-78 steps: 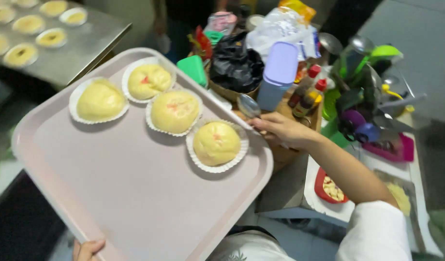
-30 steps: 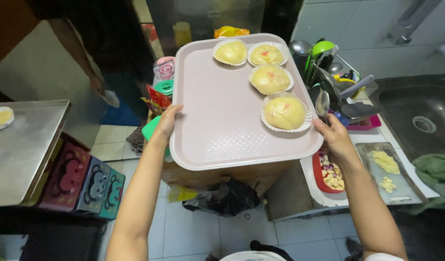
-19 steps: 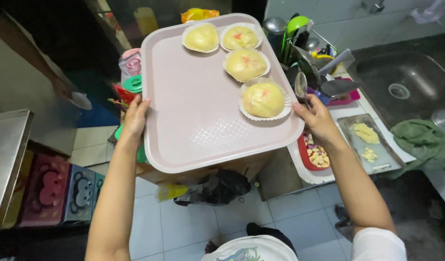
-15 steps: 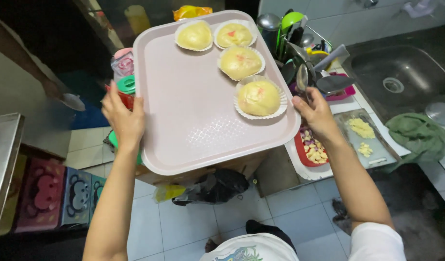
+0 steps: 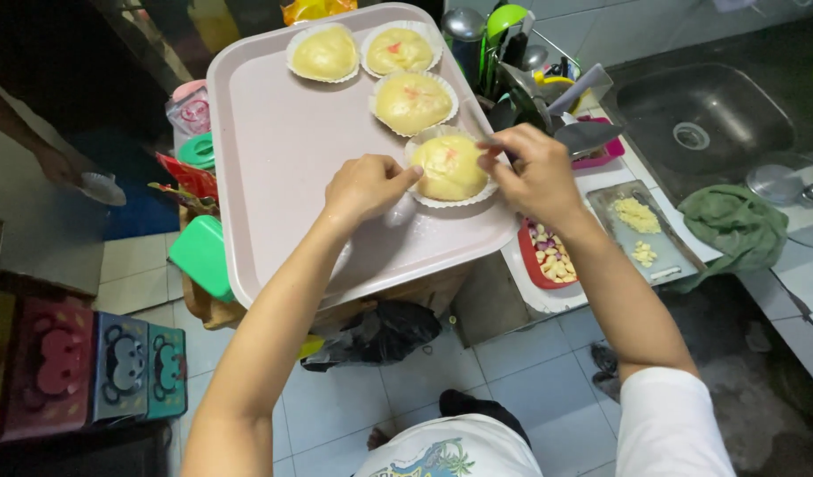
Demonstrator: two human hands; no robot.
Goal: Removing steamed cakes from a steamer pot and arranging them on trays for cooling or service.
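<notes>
Half a second ago both hands held the pink tray (image 5: pixel 292 177) by its side edges; now they have let go of the edges and come in over it, and the tray rests on the clutter beneath it.

Taking the tray as the landmark and going left to right: off its left edge stand a green lidded box (image 5: pixel 201 256) and a pink-lidded container (image 5: pixel 190 110), with dark floor and coloured stools (image 5: pixel 88 367) well beyond. The left hand (image 5: pixel 364 185) lies on the tray's middle, fingers curled, its fingertips pinching the left rim of the paper cup of the nearest bun (image 5: pixel 449 166). That bun sits at the tray's right edge, the lowest of a row of four; the other three buns (image 5: pixel 413 100) run from it toward the tray's far right corner. The bun is round, with no long axis, dome up; the tray's long axis runs away from the person, tilted a little left. The right hand (image 5: pixel 535 172) reaches in over the tray's right edge, fingers bent, pinching the cup's right rim.

The tray's left half and near end are bare. Past its right edge crowd a utensil rack (image 5: pixel 521 62), a red bowl (image 5: pixel 548 261), a cutting board (image 5: pixel 645 234) and a sink (image 5: pixel 702 119).
</notes>
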